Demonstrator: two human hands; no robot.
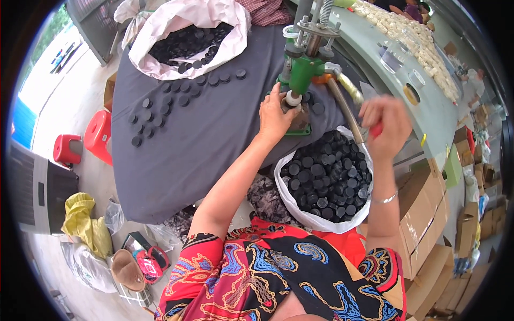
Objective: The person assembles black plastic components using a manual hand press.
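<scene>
"What's at the left?"

"Two red plastic stools on the floor; the worktop covered in dark grey cloth hides part of the larger one."

"And on the cloth?"

"Loose, round black plastic caps in a scattered band, below an open whitish sack of similar dark pieces, its top reaching the upper picture edge."

"The left hand?"

"At the base of the green metal press, fingers around the white round tip. Hand and tip cover the spot beneath, so I can't tell whether that grip is closed on a cap. The press's top is cut off."

"Further right?"

"A few caps lie just beside the press, partly behind it. Below stands a white sack full of black caps, beside the right forearm."

"The right hand?"

"Blurred, near the press's long metal lever. Its fingers are curled and something red shows there, perhaps a knob; whether the grip holds it I can't tell."

"Rightmost?"

"Brown cardboard boxes, partly behind the right arm."
</scene>
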